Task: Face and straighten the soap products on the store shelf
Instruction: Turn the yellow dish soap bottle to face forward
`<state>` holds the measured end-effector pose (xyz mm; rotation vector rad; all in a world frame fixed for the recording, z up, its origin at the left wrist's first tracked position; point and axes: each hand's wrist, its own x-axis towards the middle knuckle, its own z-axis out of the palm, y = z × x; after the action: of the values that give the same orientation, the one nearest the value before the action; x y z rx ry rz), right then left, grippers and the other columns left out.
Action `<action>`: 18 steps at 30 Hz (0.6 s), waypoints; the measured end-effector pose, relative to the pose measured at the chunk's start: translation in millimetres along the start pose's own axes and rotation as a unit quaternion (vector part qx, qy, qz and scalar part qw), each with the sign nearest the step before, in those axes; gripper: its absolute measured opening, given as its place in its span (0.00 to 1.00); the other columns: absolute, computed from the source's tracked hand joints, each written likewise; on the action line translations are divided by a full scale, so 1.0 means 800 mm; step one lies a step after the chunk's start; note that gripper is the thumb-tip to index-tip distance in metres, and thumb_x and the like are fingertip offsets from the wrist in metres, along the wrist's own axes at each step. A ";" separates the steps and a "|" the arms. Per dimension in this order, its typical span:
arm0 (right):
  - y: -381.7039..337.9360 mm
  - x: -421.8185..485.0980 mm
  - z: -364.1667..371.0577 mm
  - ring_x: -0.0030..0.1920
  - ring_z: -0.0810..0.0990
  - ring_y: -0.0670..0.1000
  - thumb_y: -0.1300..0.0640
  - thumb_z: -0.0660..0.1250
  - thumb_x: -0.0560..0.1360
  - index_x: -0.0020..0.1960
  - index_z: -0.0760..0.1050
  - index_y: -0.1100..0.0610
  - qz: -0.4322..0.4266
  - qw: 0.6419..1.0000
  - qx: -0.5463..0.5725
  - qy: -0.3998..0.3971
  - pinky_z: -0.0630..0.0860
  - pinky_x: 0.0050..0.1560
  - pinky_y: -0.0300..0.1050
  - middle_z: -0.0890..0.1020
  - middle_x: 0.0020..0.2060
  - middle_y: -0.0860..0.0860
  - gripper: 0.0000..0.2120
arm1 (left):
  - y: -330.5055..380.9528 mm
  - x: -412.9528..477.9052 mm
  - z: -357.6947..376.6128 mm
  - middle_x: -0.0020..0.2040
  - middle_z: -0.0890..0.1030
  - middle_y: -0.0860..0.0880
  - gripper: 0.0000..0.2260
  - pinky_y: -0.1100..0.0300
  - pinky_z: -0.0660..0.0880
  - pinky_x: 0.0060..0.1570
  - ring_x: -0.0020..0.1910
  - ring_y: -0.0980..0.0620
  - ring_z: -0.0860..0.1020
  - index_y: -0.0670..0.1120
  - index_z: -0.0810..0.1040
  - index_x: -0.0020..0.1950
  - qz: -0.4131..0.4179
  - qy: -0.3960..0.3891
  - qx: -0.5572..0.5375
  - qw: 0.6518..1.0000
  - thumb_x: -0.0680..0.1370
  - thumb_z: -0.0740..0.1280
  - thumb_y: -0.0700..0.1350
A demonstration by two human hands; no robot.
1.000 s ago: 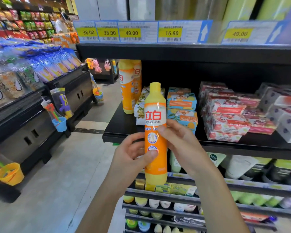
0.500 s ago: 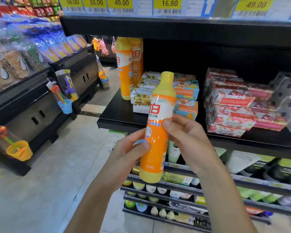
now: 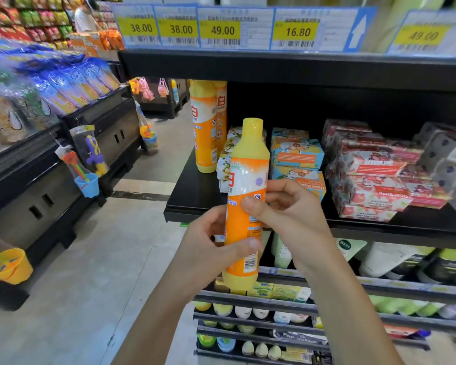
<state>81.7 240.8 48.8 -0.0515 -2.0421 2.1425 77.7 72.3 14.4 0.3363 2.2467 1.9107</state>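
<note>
Your left hand (image 3: 208, 248) wrapped round the lower body of the orange bottle (image 3: 244, 206), your right hand (image 3: 292, 214) pinching its middle, bottle in the air before the near edge of the black shelf (image 3: 192, 198), long axis nearly vertical, yellow cap (image 3: 252, 127) up, leaning slightly right, barcode (image 3: 250, 263) towards you.

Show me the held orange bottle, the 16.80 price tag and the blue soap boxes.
orange bottle (image 3: 244, 180), head view, on its white label.
16.80 price tag (image 3: 296, 31), head view, on the yellow price field.
blue soap boxes (image 3: 296, 155), head view, on the upper box's front.
</note>
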 end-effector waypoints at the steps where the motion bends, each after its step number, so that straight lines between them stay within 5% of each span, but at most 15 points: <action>1: -0.001 0.000 0.004 0.47 0.87 0.48 0.46 0.81 0.56 0.54 0.80 0.54 -0.003 1.000 -0.005 0.006 0.85 0.47 0.47 0.87 0.44 0.49 0.29 | 0.000 0.001 -0.003 0.54 0.84 0.62 0.28 0.52 0.84 0.50 0.54 0.60 0.83 0.60 0.76 0.64 0.006 0.007 -0.001 1.000 0.65 0.79 0.57; 4: -0.002 0.001 0.013 0.44 0.86 0.44 0.46 0.81 0.55 0.54 0.79 0.53 -0.006 1.000 -0.025 0.015 0.83 0.42 0.40 0.86 0.41 0.44 0.30 | -0.005 0.005 -0.013 0.53 0.85 0.58 0.31 0.53 0.83 0.49 0.53 0.58 0.83 0.58 0.76 0.62 0.024 0.025 -0.013 0.999 0.63 0.84 0.58; 8: -0.006 0.001 0.017 0.47 0.87 0.50 0.43 0.80 0.56 0.58 0.79 0.53 0.008 0.999 -0.046 0.004 0.84 0.45 0.46 0.86 0.43 0.47 0.33 | -0.014 0.009 -0.027 0.52 0.86 0.54 0.33 0.57 0.82 0.49 0.52 0.55 0.85 0.52 0.78 0.60 0.045 0.017 -0.043 0.998 0.58 0.81 0.59; 18: -0.017 -0.008 0.017 0.61 0.83 0.50 0.50 0.70 0.75 0.67 0.79 0.57 0.008 0.998 0.047 -0.035 0.77 0.63 0.46 0.86 0.58 0.52 0.22 | -0.003 0.016 -0.048 0.59 0.85 0.47 0.21 0.56 0.82 0.53 0.59 0.47 0.84 0.46 0.79 0.66 0.032 -0.117 -0.164 0.979 0.74 0.77 0.46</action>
<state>87.8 227.0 62.1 0.0196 -1.9797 2.2779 54.4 38.9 18.3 0.5564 1.7576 2.1044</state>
